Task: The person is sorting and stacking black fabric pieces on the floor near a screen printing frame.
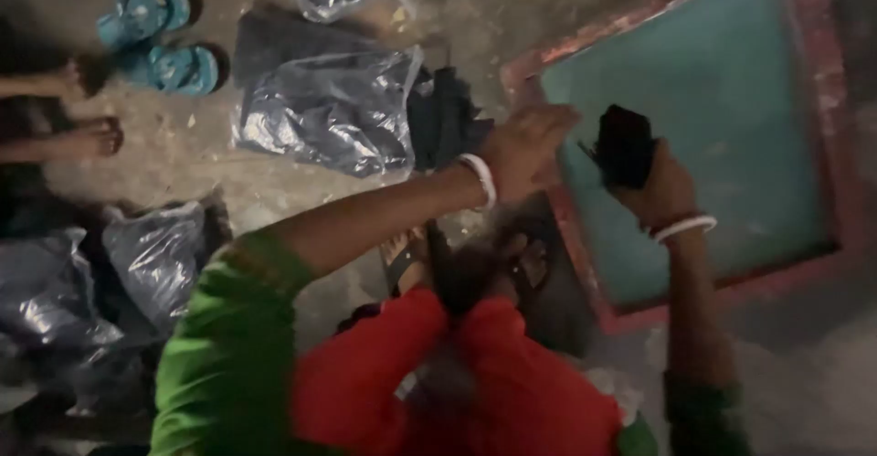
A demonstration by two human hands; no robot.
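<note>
My right hand [662, 191] is closed around a dark wad of cloth or sponge [624, 143], pressed on the teal mesh of a square screen frame [585, 49] with a red-stained wooden border. My left hand [528, 145] rests on the frame's left edge, fingers curled over the wood. Both wrists wear white bangles, and both arms have green sleeves. My red-clothed knees [457, 374] fill the bottom of the view.
Clear plastic bags of dark cloth lie on the concrete floor: one big bag [333, 113] left of the frame, more [155, 255] at far left. Blue sandals [164, 40] sit top left. Another person's bare feet [87, 136] are at the left edge.
</note>
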